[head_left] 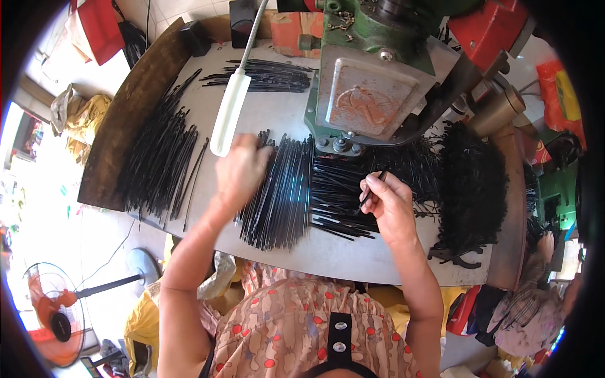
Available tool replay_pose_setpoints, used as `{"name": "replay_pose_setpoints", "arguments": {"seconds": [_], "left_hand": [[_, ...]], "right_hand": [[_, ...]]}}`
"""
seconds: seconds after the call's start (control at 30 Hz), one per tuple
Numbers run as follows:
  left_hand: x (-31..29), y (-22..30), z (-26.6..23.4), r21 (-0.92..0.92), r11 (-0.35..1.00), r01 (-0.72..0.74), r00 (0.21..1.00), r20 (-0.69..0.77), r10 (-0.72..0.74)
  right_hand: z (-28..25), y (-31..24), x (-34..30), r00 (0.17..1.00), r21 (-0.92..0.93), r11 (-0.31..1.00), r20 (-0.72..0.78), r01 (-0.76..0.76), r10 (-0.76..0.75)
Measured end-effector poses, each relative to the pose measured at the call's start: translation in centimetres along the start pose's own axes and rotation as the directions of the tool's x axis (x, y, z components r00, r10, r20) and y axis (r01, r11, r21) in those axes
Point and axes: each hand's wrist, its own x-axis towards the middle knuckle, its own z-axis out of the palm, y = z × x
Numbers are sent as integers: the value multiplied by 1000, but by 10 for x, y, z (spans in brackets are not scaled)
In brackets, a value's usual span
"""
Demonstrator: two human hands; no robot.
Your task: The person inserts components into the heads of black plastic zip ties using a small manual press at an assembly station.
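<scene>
Rods (280,201) seem best kept parallel: the right hand (387,198) pinches a black stick (363,203); the left hand (241,167) is too blurred to tell its grip.

The pale floor (101,234) glares brightly around an orange pedestal fan (61,326), left of the grey-topped table (353,259).

At the bench's (359,259) far side we have the machine (378,94); crosswise strips (337,195) lie before it, just right of a middle bundle (280,195); a left bundle (157,157) lies along the side board (126,107); a far bundle (277,77) lies behind; a heap (476,189) lies rightmost (the fan (57,321) stands off the bench, leftward).
</scene>
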Motion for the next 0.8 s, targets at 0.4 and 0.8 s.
{"name": "replay_pose_setpoints", "arguments": {"seconds": [0.4,0.8], "left_hand": [[-2,16,-6,-489,866,104,980,198,-6],[7,50,27,-310,920,-241,952,109,286]], "right_hand": [[0,-3,33,995,-161,985,71,-61,73],[6,2,42,988,-146,988,138,-43,63]]}}
